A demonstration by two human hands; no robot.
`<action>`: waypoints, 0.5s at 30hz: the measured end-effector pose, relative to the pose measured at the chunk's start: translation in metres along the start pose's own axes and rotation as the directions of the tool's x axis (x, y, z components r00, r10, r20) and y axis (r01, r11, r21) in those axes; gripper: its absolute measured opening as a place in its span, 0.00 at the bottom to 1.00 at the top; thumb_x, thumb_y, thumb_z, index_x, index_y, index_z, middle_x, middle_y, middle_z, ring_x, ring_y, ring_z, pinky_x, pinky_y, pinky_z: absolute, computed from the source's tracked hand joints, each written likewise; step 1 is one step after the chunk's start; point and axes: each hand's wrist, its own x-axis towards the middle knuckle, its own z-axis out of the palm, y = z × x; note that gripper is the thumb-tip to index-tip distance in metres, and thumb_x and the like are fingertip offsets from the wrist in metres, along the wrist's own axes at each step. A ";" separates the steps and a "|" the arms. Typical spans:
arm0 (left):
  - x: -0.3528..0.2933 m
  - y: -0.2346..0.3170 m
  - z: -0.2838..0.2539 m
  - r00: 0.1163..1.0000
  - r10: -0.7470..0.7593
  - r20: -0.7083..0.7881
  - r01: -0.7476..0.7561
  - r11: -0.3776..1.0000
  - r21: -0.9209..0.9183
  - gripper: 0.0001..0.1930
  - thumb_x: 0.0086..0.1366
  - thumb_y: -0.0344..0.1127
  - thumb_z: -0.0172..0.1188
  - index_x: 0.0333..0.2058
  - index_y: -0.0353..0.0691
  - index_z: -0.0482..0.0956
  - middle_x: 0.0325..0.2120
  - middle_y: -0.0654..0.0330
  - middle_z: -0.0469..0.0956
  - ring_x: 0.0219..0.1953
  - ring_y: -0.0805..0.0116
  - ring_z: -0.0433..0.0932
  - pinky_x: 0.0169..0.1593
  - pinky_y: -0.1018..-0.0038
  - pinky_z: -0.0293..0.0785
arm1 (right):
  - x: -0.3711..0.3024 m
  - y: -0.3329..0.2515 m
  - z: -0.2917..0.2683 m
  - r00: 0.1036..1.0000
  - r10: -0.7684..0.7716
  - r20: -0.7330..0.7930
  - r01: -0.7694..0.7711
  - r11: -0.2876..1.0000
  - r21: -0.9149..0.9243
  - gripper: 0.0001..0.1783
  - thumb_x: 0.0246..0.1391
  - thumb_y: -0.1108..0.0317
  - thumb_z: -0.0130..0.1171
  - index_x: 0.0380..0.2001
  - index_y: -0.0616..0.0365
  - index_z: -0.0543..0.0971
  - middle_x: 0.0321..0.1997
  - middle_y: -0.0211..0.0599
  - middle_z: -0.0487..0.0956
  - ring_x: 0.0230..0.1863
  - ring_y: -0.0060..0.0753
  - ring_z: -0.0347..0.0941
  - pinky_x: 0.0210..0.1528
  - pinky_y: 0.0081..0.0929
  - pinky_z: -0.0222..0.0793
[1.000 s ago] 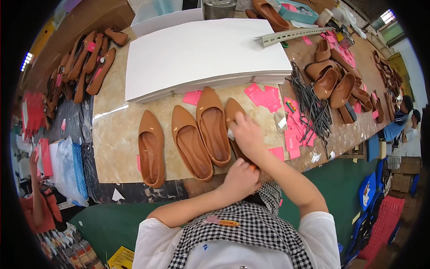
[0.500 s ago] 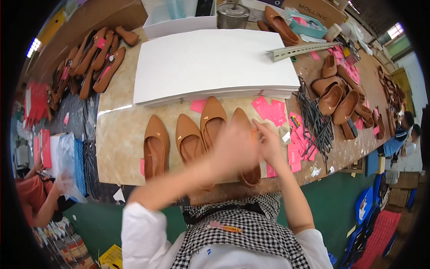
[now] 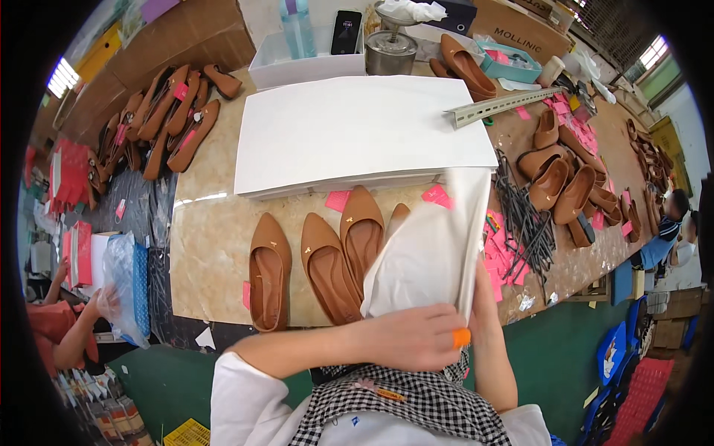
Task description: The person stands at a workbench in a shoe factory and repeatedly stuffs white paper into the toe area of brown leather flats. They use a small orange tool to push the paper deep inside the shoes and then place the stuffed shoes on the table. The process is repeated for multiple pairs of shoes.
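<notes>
I have the white sheet (image 3: 413, 260) raised at the near side of the tabletop (image 3: 208, 260), its lower edge pinched in the left hand's (image 3: 420, 338) closed grip; the right hand (image 3: 486, 301) is at its right edge, partly hidden, so I cannot tell how far that grip is closed. To the sheet's left I see three brown shoes (image 3: 327, 279), a fourth shoe's toe (image 3: 399, 215) showing behind it. Beyond lies a white stack (image 3: 364, 134), with black straps (image 3: 524, 215) and pink cards (image 3: 506, 256) to the right.
</notes>
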 end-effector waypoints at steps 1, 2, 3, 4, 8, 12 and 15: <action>-0.010 0.000 0.002 0.999 0.029 -0.031 -0.030 0.999 -0.044 0.11 0.53 0.37 0.65 0.35 0.41 0.81 0.43 0.47 0.78 0.51 0.54 0.76 0.63 0.58 0.62 | 0.001 0.001 0.003 0.985 0.136 0.104 -0.136 0.991 -0.013 0.32 0.61 0.69 0.57 0.67 0.56 0.63 0.60 0.44 0.74 0.60 0.35 0.72 0.59 0.32 0.72; -0.023 0.001 0.004 0.986 -0.044 -0.161 0.040 0.999 -0.025 0.12 0.51 0.38 0.66 0.35 0.42 0.82 0.46 0.45 0.78 0.53 0.54 0.75 0.65 0.58 0.60 | 0.001 0.000 0.008 0.947 0.213 0.240 -0.225 0.974 0.022 0.30 0.61 0.68 0.57 0.66 0.56 0.64 0.60 0.44 0.74 0.60 0.35 0.72 0.59 0.33 0.72; -0.035 -0.005 0.004 0.946 -0.140 -0.292 0.147 0.989 0.002 0.09 0.51 0.37 0.65 0.31 0.43 0.82 0.43 0.47 0.78 0.48 0.55 0.77 0.61 0.58 0.65 | 0.001 0.001 0.016 0.903 0.312 0.295 -0.288 0.950 -0.124 0.30 0.61 0.68 0.56 0.65 0.58 0.64 0.61 0.44 0.73 0.59 0.35 0.73 0.59 0.33 0.72; -0.047 -0.013 0.001 0.930 -0.141 -0.340 0.168 0.984 0.051 0.06 0.51 0.37 0.65 0.28 0.44 0.82 0.39 0.48 0.79 0.43 0.57 0.79 0.56 0.59 0.71 | -0.001 0.000 0.026 0.881 0.403 0.249 -0.310 0.887 -0.342 0.29 0.61 0.68 0.56 0.65 0.59 0.65 0.61 0.44 0.73 0.59 0.35 0.73 0.59 0.32 0.72; -0.070 -0.030 -0.004 0.698 -0.464 -0.545 0.647 0.736 0.202 0.17 0.57 0.34 0.62 0.47 0.44 0.78 0.40 0.48 0.78 0.36 0.53 0.79 0.42 0.63 0.77 | 0.002 -0.001 0.082 0.960 -0.002 0.280 0.240 0.523 -0.818 0.35 0.57 0.72 0.61 0.66 0.63 0.62 0.71 0.47 0.63 0.66 0.41 0.67 0.67 0.37 0.62; -0.076 -0.037 -0.001 0.362 -0.823 -0.438 0.499 0.568 -0.654 0.26 0.68 0.33 0.52 0.65 0.40 0.63 0.50 0.48 0.77 0.45 0.56 0.80 0.49 0.65 0.74 | 0.010 0.018 0.112 0.726 0.098 0.681 0.687 -0.036 -0.726 0.46 0.47 0.72 0.68 0.68 0.62 0.59 0.73 0.53 0.58 0.73 0.43 0.57 0.70 0.39 0.57; -0.090 -0.042 0.011 0.360 -0.894 -0.266 0.415 0.410 -0.812 0.22 0.71 0.37 0.48 0.62 0.42 0.70 0.48 0.49 0.79 0.50 0.55 0.78 0.55 0.69 0.71 | 0.052 0.021 0.092 0.953 -0.005 0.303 0.281 0.390 -0.877 0.35 0.44 0.74 0.66 0.59 0.62 0.70 0.65 0.53 0.67 0.64 0.45 0.67 0.63 0.39 0.66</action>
